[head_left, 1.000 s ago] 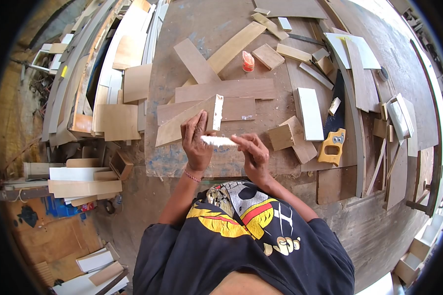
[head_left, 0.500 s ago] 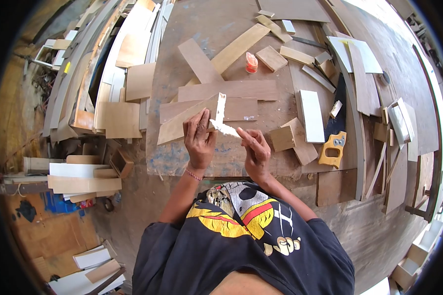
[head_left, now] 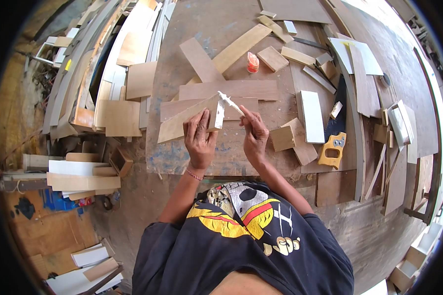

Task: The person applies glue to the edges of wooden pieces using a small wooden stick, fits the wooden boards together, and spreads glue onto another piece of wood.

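My left hand (head_left: 200,142) is closed on a flat wooden board (head_left: 174,127), held at a tilt above the bench. White paste covers part of the board's end edge, which faces right. In my right hand (head_left: 255,138), pinched between the fingers, is a thin stick (head_left: 235,107) coated in white paste. Its tip touches the far corner of that end edge. Beneath and beyond my hands, several more wooden boards (head_left: 231,90) lie across one another on the bench.
On the worktable (head_left: 197,160), a handsaw with a yellow handle (head_left: 333,150) lies to the right beside a white-faced board (head_left: 311,117). A small orange-and-white container (head_left: 252,63) stands farther back, near wood offcuts (head_left: 272,59). Stacked panels (head_left: 120,119) line the left side.
The stick's tip has moved away from me along the board's end, from the near corner to the far one. My right hand has shifted slightly; the left stays put.
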`<state>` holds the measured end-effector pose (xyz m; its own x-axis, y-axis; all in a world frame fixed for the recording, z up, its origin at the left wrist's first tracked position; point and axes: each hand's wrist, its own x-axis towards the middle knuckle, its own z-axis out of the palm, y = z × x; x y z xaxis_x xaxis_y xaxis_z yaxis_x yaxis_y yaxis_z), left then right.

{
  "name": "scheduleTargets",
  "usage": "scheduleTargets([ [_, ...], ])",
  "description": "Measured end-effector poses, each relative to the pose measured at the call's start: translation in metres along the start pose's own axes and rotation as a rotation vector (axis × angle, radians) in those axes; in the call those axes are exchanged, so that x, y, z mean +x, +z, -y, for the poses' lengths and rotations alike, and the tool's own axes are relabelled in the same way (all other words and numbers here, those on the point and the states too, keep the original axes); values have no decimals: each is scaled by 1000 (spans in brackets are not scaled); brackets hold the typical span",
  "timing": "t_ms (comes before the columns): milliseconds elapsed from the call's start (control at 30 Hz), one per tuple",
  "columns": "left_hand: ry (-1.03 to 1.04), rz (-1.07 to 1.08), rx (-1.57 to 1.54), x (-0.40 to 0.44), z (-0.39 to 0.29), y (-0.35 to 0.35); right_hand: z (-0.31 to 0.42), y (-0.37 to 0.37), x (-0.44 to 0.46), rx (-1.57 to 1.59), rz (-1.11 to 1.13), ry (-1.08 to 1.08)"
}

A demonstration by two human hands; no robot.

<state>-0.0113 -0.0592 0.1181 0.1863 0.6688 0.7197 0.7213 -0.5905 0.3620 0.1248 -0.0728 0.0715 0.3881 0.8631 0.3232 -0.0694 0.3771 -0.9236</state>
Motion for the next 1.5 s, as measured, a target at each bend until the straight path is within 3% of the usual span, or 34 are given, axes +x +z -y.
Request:
scheduleTargets([
  [400,-68,-4,-43,1,2,-4,34,-4,-21,287,150,123],
  [567,-46,-16,-5,-1,-2,-4,25,2,10,13,-38,-40],
  [700,-48,-38,8,1,-3,-6,19,1,11,-113,-49,-71],
  [1133,-57,-37,-16,-1,0,-9,4,-17,11,-254,-25,-160],
  [1233,-54,-32,-17,-2,1,-10,6,-22,12,-248,-113,-96],
  [1500,-43,-17,-14,-5,-1,-10,12,-6,22,-329,-24,-187],
])
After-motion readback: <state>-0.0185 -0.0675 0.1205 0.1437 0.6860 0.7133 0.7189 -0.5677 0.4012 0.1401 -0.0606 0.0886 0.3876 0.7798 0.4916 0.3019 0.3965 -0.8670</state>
